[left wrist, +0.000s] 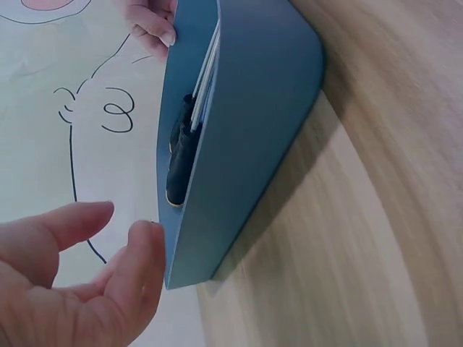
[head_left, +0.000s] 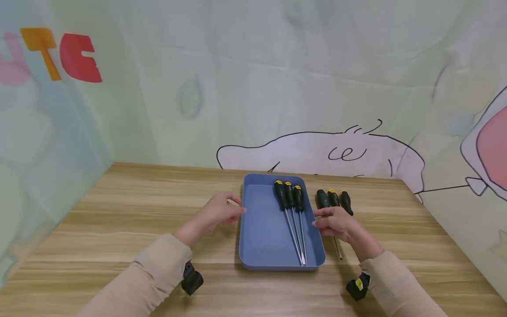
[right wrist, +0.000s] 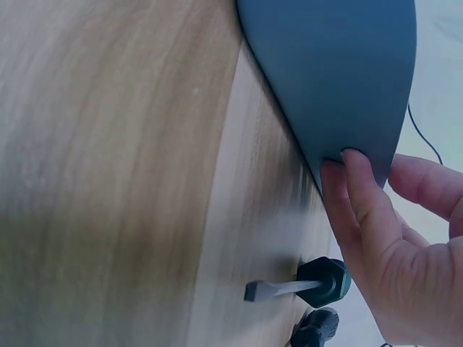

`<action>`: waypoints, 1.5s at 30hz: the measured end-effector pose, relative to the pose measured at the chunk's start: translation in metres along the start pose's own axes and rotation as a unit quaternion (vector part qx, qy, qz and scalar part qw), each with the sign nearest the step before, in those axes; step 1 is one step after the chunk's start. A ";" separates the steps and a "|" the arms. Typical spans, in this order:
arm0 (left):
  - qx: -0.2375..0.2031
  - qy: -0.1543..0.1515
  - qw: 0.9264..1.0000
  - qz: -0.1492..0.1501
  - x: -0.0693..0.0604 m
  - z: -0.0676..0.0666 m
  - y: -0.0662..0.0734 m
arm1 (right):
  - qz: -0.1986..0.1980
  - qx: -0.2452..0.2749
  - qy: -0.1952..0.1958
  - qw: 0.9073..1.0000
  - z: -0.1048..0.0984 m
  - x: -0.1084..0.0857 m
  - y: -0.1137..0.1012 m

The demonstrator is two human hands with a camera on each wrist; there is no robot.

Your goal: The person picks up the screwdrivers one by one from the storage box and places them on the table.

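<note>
A shallow blue tray [head_left: 261, 229] lies on the table with three long screwdrivers [head_left: 291, 202] along its right side, black handles at the far end. At the tray's left wall is my left hand [head_left: 219, 211], fingers loosely bent with nothing between them; in the left wrist view its fingertips [left wrist: 148, 238] are close to the rim, and contact is unclear. My right hand [head_left: 334, 222] touches the right wall from outside. In the right wrist view its fingertips [right wrist: 354, 163] press on the wall [right wrist: 325, 79] and the thumb is at the rim.
Right of the tray lie three more screwdrivers [head_left: 334, 198] with dark handles, partly hidden by my right hand. The wooden table [head_left: 130, 211] meets a printed cloth backdrop [head_left: 158, 97] at the back and sides. Black wrist cameras [head_left: 192, 278] hang below both sleeves.
</note>
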State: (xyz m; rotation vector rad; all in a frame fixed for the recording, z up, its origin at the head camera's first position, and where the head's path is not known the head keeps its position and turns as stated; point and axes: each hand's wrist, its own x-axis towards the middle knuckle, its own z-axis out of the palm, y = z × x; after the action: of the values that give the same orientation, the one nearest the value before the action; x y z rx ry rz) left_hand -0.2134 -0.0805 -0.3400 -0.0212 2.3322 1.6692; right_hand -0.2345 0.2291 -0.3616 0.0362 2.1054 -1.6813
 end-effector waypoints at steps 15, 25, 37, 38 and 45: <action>-0.038 0.001 0.999 0.007 0.015 0.021 0.024 | 0.014 0.011 0.004 1.000 -0.004 0.001 -0.001; -0.056 0.014 0.998 0.010 0.026 0.037 0.030 | 0.013 0.017 0.006 1.000 -0.003 0.003 -0.001; -0.074 0.014 0.997 0.010 0.042 0.051 0.027 | 0.012 0.014 0.012 1.000 -0.003 0.001 0.002; -0.074 0.014 0.997 0.010 0.043 0.052 0.027 | 0.011 0.015 0.011 1.000 -0.003 0.001 0.001; -0.066 0.015 0.998 0.011 0.043 0.059 0.032 | 0.012 0.019 0.013 1.000 0.000 0.002 0.002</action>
State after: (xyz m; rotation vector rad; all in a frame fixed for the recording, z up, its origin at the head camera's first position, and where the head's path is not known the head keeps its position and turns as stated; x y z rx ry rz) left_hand -0.2481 -0.0082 -0.3377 -0.0459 2.2470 1.8432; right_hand -0.2356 0.2286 -0.3641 0.0957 2.0828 -1.7162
